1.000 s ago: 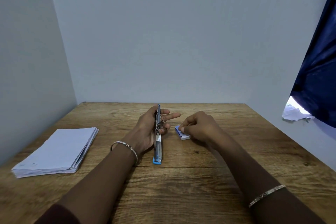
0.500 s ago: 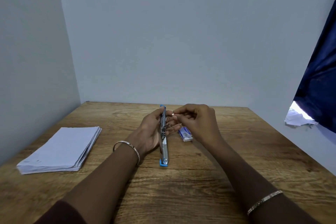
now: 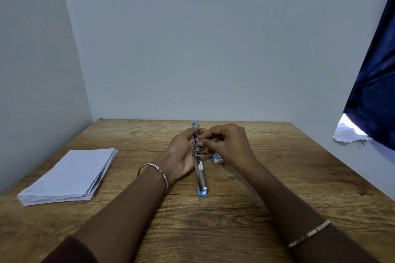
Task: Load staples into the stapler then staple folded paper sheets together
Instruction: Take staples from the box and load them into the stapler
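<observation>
A chrome stapler with blue ends lies swung fully open in a straight line at the middle of the wooden table. My left hand grips its far half from the left side. My right hand is pinched at the stapler's upper channel, fingertips pressed together; whatever they hold is too small to make out. The small blue and white staple box sits on the table just under my right hand, mostly hidden. A stack of folded white paper sheets rests at the left.
Grey walls close in the table at the back and left. A dark blue curtain hangs at the right, with crumpled white paper below it.
My right hand left the staple box, rose and came left with pinched fingertips to the open stapler. My left hand kept holding the stapler.
</observation>
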A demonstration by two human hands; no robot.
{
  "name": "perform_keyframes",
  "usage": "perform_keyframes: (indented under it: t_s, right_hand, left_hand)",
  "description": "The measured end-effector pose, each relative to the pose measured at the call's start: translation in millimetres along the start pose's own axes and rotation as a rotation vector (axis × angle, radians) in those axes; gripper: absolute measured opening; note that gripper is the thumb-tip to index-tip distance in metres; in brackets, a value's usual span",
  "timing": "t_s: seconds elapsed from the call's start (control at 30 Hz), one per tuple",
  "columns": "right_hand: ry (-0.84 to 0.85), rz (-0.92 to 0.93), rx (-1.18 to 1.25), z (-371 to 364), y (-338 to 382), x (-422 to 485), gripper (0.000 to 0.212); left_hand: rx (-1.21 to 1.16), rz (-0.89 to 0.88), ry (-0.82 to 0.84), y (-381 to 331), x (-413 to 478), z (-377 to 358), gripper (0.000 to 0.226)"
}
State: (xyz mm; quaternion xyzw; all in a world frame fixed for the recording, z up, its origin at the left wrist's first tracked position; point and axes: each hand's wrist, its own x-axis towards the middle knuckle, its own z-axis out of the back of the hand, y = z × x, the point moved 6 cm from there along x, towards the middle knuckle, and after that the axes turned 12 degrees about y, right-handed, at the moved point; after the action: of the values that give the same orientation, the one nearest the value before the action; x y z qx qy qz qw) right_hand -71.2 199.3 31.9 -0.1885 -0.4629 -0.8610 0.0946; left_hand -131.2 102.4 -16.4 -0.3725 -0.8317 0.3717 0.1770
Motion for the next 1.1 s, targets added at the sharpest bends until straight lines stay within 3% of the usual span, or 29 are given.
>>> perform_keyframes:
  t_s: [0.23,0.4,0.53,0.8,1.1]
  right_hand:
    - [0.136,-0.254,0.403,-7,-18,-2,0.008]
    - [0.158,-0.36,0.483,-8,-24,-4,0.019]
    - [0.14,-0.435,0.524,-8,-32,-5,0.027]
    - [0.067,-0.545,0.721,-14,-36,-8,0.019]
    - [-0.087,-0.501,0.675,-10,-37,-7,0.007]
  left_hand:
    - [0.062,0.043,0.039,7,0,-3,0.037]
    - [0.093,0.06,0.055,7,-3,-11,0.034]
    - [0.069,0.062,0.049,8,-4,-13,0.034]
    - [0.066,0.077,0.13,10,-3,-19,0.042]
    - [0.02,0.082,0.142,12,-3,-26,0.046]
